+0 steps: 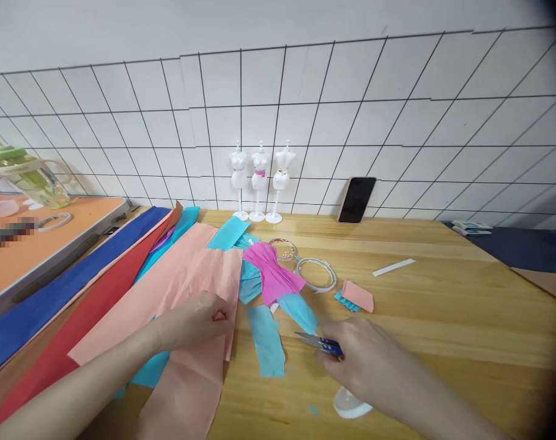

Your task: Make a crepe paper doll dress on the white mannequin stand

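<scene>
My left hand (pixel 199 319) lies closed over a sheet of peach crepe paper (pixel 186 373), its fingers pinching the paper near the right edge. A pair of blue-handled thread snips (pixel 321 345) is gripped in my right hand (pixel 358 351), blades pointing left and apart. Between my hands a strip of light blue crepe paper (pixel 267 342) lies flat. Just beyond it is a pleated magenta paper piece (pixel 273 272), gathered at its middle, with a light blue paper piece (pixel 300 311) showing from under it. A white round base (pixel 351 404) is partly hidden below my right hand.
Three white miniature dress forms (pixel 260 177) stand by the tiled wall. A phone (pixel 357 200) leans there too. Tape rolls (pixel 315 275), folded peach and blue paper (pixel 356 296) and a white strip (pixel 394 267) lie right. Long coloured papers (pixel 89 281) and a bottle (pixel 34 177) are left.
</scene>
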Demonstrator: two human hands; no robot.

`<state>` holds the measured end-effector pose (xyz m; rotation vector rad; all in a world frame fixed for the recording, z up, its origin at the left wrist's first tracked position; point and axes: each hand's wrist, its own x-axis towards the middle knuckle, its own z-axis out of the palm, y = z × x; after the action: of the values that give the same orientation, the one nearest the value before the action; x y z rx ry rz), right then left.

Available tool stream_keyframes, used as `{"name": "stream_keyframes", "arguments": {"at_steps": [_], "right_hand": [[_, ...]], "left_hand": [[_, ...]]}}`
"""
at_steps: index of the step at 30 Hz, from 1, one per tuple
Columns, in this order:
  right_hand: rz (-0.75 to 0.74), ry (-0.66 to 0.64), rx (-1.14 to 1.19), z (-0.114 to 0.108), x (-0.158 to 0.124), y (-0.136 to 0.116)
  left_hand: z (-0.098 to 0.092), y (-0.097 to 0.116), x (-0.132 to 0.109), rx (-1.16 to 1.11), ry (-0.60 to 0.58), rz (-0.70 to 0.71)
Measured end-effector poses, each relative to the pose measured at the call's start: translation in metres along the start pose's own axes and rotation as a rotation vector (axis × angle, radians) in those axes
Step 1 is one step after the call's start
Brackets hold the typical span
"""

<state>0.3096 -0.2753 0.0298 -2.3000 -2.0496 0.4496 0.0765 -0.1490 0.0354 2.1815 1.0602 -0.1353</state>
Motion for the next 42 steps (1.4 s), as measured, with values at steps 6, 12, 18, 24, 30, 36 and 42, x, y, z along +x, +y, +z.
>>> {"name": "stream_keyframes", "arguments": {"at_steps": [6, 12, 18, 24, 30, 36, 42], "right_hand": [[-0.050, -0.040, 0.000, 0.008, 0.000, -0.005], [-0.085, -0.029, -0.013, 0.018, -0.007, -0.010], [-0.107, -0.009, 0.005, 0.022, -0.004, -0.009], [-0.110, -0.018, 0.024, 0.022, -0.003, -0.008], [-0.113, -0.045, 0.150, 0.012, -0.002, -0.005], [-0.141, 0.001, 0.691, -0.005, 0.005, -0.002], [-0.163, -0.349, 1.334, 0.001, 0.007, 0.001]], "left_hand": [[0.020, 0.008, 0.001, 0.022, -0.027, 0.086], [0.025, 0.014, -0.002, -0.030, -0.087, 0.169], [0.020, 0.020, -0.007, -0.198, -0.134, 0.230], [0.025, 0.018, -0.009, -0.377, -0.294, 0.220], [0.023, 0.027, -0.012, -0.623, -0.189, 0.152], [0.033, 0.039, -0.010, -1.262, -0.047, -0.119], [0.026, 0.061, 0.007, -1.385, 0.147, 0.005]]}}
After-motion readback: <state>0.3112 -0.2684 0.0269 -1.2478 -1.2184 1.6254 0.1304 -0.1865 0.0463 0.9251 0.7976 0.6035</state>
